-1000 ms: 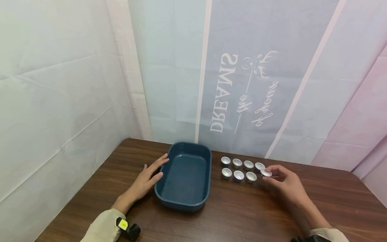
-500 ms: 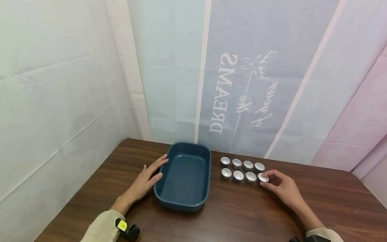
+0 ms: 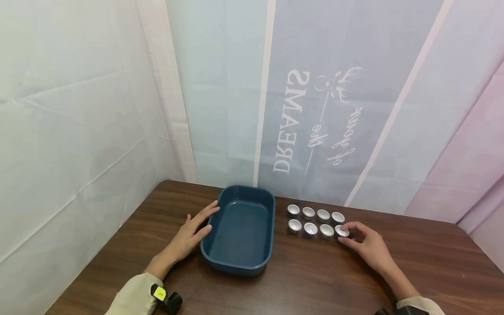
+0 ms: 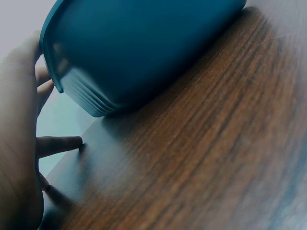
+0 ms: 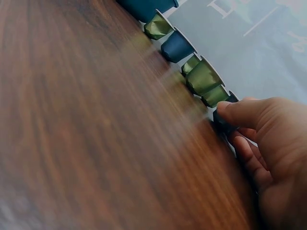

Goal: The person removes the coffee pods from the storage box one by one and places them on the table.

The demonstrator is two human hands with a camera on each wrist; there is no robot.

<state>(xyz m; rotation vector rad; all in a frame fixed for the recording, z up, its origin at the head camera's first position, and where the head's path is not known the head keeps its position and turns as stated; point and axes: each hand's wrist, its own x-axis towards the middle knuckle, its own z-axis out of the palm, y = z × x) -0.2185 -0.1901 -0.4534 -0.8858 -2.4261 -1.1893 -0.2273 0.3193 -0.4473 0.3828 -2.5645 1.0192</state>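
A dark coffee capsule (image 5: 221, 123) with a silver foil lid stands at the right end of the near row, pinched between the thumb and fingers of my right hand (image 3: 371, 248). Several other capsules stand lid up to its left, in two rows; the right wrist view shows green (image 5: 205, 76) and dark blue (image 5: 177, 47) bodies. Beside the rows is a blue plastic bin (image 3: 241, 238) with nothing inside. My left hand (image 3: 184, 239) rests against its left rim, fingers extended and spread. In the left wrist view, some of those fingertips reach toward the tabletop.
Everything sits on a dark wood-grain table (image 3: 307, 284). A pale cloth backdrop (image 3: 220, 109) with mirrored lettering hangs right behind the table's far edge. The far row of capsules (image 3: 323, 214) lies close to that edge.
My right hand has brought its capsule left and toward me, down to the end of the near row. Over the last half second it barely moves. My left hand and the bin stay put.
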